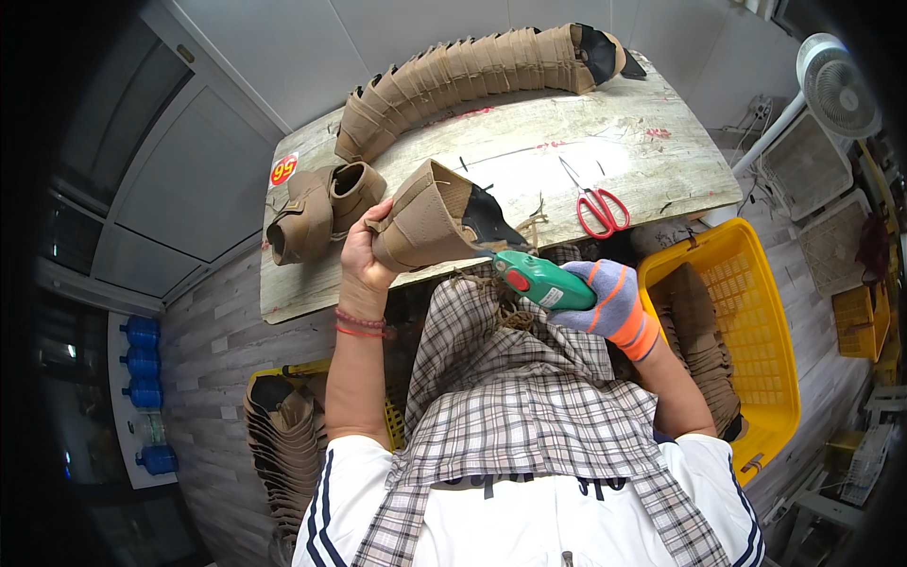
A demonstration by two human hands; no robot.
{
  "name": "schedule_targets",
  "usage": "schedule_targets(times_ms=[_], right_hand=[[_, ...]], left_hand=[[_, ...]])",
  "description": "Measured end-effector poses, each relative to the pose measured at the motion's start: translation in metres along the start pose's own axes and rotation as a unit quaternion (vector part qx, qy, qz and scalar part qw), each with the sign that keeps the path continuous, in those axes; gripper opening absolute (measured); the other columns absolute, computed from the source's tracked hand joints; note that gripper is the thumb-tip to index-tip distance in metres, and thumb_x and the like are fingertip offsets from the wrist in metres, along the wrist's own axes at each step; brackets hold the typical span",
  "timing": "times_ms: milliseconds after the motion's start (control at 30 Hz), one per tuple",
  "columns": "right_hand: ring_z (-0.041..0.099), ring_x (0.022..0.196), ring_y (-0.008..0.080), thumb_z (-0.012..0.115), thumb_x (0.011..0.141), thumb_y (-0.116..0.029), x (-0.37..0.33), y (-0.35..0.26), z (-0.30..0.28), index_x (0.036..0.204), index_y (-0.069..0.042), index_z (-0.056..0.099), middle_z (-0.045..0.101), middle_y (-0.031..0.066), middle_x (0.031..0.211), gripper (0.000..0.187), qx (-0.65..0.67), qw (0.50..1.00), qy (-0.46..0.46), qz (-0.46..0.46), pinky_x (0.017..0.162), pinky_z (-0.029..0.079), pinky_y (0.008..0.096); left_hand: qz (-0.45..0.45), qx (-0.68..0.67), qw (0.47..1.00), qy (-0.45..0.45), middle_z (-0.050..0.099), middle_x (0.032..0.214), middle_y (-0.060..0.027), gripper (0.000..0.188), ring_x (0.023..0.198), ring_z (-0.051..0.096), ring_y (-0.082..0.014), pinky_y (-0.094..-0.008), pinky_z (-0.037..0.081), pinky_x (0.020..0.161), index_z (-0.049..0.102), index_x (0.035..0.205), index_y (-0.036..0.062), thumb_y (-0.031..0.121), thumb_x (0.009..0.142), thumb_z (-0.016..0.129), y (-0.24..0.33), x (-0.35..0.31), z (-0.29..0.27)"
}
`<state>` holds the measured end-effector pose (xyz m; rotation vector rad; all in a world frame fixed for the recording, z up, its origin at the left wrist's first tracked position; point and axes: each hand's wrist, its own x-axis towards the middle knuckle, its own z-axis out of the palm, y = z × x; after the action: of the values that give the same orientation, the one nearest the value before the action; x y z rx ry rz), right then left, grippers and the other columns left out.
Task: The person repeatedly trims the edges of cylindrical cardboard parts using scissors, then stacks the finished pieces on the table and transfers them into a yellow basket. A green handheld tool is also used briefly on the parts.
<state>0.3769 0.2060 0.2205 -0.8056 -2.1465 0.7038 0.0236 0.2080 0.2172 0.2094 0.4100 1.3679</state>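
A tan stitched shoe upper [420,222] with a black lining is gripped at its edge by my bare left hand [367,248], held tilted over the table's front edge. My right hand [609,300], in a grey and orange glove, wraps round a green handheld power tool [540,283] with a red button. The tool's tip meets the upper's lower right edge; its exact working end is too small to make out. Loose threads [534,219] stick out beside the tip. Two more tan uppers [302,222] stand on the table left of my left hand.
A long row of nested uppers [463,76] curves along the back of the pale wooden table [661,151]. Red-handled scissors [602,210] lie on the right. Yellow baskets hold more uppers at my right [770,350] and left [312,367]. A white fan [836,85] stands far right.
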Motion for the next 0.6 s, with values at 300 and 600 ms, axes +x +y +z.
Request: schedule_targets(times_ms=[300,600], right_hand=[[0.061,0.076,0.0074,0.084,0.070,-0.017,-0.038,0.009,0.009,0.109,0.003,0.063,0.069,0.0062,0.087,0.048,0.129,0.975,0.096,0.150,0.069,0.051,0.0250],[0.058,0.074,0.0062,0.080,0.076,-0.013,-0.060,0.021,0.015,0.111,0.003,0.061,0.067,0.0036,0.089,0.043,0.176,0.958,0.096,0.205,0.066,0.049,0.0231]], left_hand=[[0.390,0.709,0.558,0.184,0.064,0.070,-0.0124,0.023,0.062,0.058,-0.0184,-0.0355,0.045,0.061,0.067,0.073,-0.0029,0.015,0.087,0.070,-0.013,-0.080,0.051],[0.172,0.882,0.251,0.359,0.064,0.102,-0.0271,0.037,0.101,0.059,-0.0429,-0.0485,0.047,0.088,0.064,0.099,-0.0041,0.025,0.077,0.072,0.124,-0.071,-0.054]])
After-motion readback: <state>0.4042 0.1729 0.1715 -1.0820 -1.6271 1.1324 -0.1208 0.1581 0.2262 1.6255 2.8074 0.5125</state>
